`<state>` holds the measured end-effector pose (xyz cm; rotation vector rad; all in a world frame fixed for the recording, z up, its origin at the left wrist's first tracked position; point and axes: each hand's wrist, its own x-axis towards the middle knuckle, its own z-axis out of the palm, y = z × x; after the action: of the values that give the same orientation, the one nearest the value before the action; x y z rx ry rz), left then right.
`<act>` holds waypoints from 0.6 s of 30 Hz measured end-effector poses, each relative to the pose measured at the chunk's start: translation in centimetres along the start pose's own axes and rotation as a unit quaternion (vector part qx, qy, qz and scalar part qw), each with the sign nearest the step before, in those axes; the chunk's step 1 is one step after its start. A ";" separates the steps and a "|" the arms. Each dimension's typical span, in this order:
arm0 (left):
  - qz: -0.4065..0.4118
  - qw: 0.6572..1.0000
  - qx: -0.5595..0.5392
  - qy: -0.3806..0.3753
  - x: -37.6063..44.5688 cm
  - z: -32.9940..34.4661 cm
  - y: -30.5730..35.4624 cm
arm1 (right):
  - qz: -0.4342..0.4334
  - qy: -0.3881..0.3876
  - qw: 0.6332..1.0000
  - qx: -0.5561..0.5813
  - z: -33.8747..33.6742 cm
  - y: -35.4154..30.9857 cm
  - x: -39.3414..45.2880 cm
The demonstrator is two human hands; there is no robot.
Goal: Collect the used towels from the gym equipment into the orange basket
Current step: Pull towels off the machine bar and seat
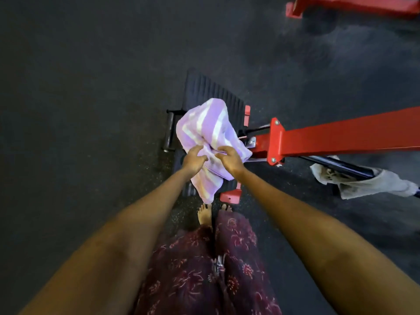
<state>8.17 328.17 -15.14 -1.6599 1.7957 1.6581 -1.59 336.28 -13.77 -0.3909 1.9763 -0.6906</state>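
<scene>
A lilac towel with white stripes [208, 126] is bunched up in front of me, above the black ribbed footplate [204, 92] of a red gym machine. My left hand [194, 159] grips its left side and my right hand [229, 159] grips its right side, fingers curled into the cloth. The towel's lower end hangs down between my arms. A second, grey-white towel [366, 183] is draped over a black bar of the machine at the right. No orange basket is in view.
A red steel beam [341, 135] of the machine runs from the centre to the right edge. Another red frame [350, 5] stands at the top right. A black roller bar [169, 130] sticks out left of the footplate. Dark rubber floor lies all around; my bare feet stand just below the towel.
</scene>
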 end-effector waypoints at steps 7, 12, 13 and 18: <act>-0.032 0.999 -0.021 -0.015 6.2 1.5 -2.8 | -0.005 -0.036 0.986 -0.161 2.0 2.6 7.2; -0.035 0.998 -0.040 -0.027 7.2 2.8 -4.7 | 0.005 -0.048 0.976 -0.213 2.4 3.2 8.8; -0.037 0.998 -0.037 -0.032 7.3 3.0 -4.9 | 0.001 -0.046 0.976 -0.211 2.5 3.2 9.0; -0.055 0.995 -0.076 -0.027 6.9 3.0 -4.2 | 0.015 0.052 0.998 -0.033 2.5 2.4 8.1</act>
<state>7.48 327.58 -23.75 -1.7223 1.5592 1.8122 -3.24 333.11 -21.83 -0.3704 2.1032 -0.6391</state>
